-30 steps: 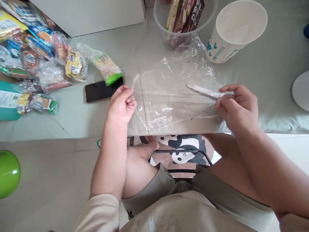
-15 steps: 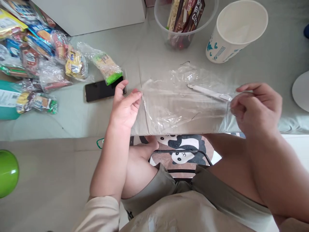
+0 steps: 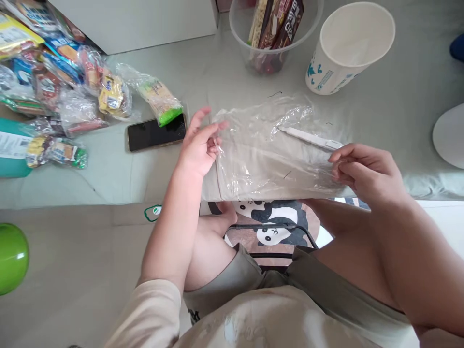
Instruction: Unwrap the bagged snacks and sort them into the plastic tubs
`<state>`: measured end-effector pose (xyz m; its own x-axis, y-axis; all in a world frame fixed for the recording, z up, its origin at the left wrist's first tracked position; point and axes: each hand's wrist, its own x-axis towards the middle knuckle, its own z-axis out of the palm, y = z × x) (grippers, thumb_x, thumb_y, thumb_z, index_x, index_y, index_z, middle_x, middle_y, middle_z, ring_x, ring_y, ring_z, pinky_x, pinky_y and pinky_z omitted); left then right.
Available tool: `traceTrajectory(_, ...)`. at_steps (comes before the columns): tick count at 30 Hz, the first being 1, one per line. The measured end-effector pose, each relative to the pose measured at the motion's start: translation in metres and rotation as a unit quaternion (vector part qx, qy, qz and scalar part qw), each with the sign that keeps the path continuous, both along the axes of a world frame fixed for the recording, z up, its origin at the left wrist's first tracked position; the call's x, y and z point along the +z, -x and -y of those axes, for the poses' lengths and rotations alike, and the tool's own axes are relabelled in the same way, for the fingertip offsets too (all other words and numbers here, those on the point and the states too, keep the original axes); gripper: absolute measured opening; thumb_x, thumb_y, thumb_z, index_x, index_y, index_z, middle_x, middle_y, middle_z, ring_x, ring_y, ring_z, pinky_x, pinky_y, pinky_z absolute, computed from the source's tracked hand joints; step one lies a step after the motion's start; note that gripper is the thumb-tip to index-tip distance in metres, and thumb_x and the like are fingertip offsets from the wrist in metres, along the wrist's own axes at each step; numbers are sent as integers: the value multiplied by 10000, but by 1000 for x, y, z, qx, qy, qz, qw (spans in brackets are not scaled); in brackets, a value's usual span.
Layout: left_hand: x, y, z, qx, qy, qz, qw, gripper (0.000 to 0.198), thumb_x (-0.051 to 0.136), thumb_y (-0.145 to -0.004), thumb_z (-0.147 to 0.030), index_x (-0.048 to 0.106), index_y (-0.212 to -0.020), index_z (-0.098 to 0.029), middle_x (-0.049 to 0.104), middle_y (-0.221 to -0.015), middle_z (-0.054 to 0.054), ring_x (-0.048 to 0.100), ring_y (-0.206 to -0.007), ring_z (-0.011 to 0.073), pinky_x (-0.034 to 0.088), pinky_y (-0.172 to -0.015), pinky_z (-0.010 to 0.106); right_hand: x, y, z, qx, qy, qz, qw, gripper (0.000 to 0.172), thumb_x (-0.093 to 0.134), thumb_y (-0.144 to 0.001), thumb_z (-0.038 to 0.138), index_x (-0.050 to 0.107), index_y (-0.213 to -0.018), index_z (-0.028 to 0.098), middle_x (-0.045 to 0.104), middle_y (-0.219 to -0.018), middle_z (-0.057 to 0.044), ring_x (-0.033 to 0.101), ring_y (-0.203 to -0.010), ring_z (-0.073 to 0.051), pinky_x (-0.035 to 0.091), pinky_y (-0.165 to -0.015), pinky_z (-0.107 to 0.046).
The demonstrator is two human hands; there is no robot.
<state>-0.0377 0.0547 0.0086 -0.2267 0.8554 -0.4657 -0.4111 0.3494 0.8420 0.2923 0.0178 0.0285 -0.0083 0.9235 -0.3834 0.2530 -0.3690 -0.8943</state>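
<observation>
A thin clear plastic bag lies spread over the cloth near the front edge, crinkled and shiny. At its left edge, my left hand pinches the film between thumb and fingers, with the index finger raised. My right hand has its fingertips closed on the bag's right end. Just beyond those fingertips is a slim white utility knife, slanting across the area of the bag. Whether it lies on or under the film, I cannot tell.
Left of the bag, a green-ended snack packet overlaps a black phone. Several wrapped snacks are heaped at the far left. Behind stand a clear plastic tub with snack bars and a white paper cup. A white round object sits right.
My right hand has moved left and toward me, and my left hand slightly right. The film between them has slackened and wrinkled more.
</observation>
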Motion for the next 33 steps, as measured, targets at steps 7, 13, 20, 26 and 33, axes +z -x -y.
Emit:
traceTrajectory(7,-20,21,-12,102,-85,-130,983,140,827,-728,-260,713,-810,-259,764,-859,11,582,-586,83,392,-437,179,-5,-19,-1,-51,14,19,998,105,603,-600,210,662,-687,203,567,-521,22,439,-458,-79,270,-415,-190)
traceTrajectory(13,-36,16,-12,18,-99,-145,984,581,959,-630,-384,652,-1119,-323,705,-1228,47,731,-1083,237,617,-797,336,1,-9,-4,-34,33,46,998,127,579,-584,196,668,-674,199,579,-528,12,463,-468,-82,327,-424,-186)
traceTrajectory(20,-48,34,-24,161,-144,-288,933,404,787,-760,-201,559,-1082,-288,682,-1035,-20,687,-1041,155,570,-802,274,6,-6,-4,-6,29,57,998,133,575,-606,218,686,-677,197,612,-539,20,473,-434,-72,361,-406,-184)
traceTrajectory(26,-7,10,25,-109,-36,-522,845,398,666,-904,-539,594,-1206,-291,679,-758,-12,730,-873,242,584,-852,387,8,-5,6,-14,-51,-30,998,187,568,-626,125,715,-702,213,781,-823,18,416,-349,-27,292,-330,-217)
traceTrajectory(33,17,-11,56,-253,9,-519,816,609,552,-958,-627,483,-1452,-277,732,-806,12,750,-839,262,608,-863,449,25,8,26,-37,-142,-174,974,448,600,-621,49,774,-923,332,804,-1127,78,341,-276,-1,230,-260,-236)
